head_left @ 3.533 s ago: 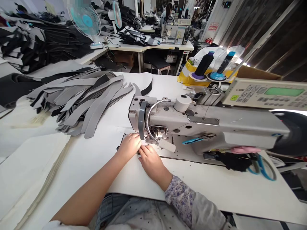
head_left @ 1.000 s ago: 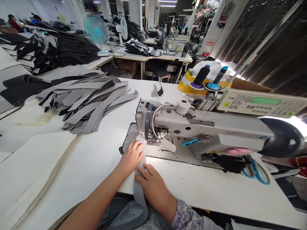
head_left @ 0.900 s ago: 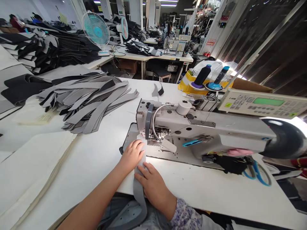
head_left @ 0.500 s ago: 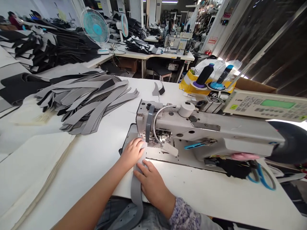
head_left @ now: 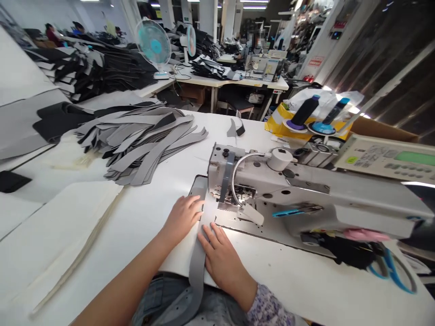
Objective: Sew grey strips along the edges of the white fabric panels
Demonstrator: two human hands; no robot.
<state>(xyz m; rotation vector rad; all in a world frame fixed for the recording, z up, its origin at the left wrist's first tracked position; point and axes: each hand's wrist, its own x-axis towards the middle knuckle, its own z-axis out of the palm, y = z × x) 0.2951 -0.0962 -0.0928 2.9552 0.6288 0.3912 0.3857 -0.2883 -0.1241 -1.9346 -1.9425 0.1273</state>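
A long grey fabric strip (head_left: 198,262) runs from my lap up over the table edge to the needle area of a grey sewing machine (head_left: 292,185). My left hand (head_left: 183,216) lies flat on the strip's left side, fingers stretched toward the presser foot. My right hand (head_left: 220,258) presses flat on the strip's right side, a little nearer to me. Both hands rest on the fabric without gripping it. The strip's far end lies on the machine bed just left of the needle.
A heap of grey and black cut strips (head_left: 146,140) lies at the left of the white table (head_left: 112,226). Thread cones (head_left: 302,113), a control panel (head_left: 387,158) and blue scissors (head_left: 394,276) sit at the right. Fans, other sewing tables and people are behind.
The strip has fed further forward under the machine head. Both hands have slid with it and now lie a little further apart. The camera has shifted left.
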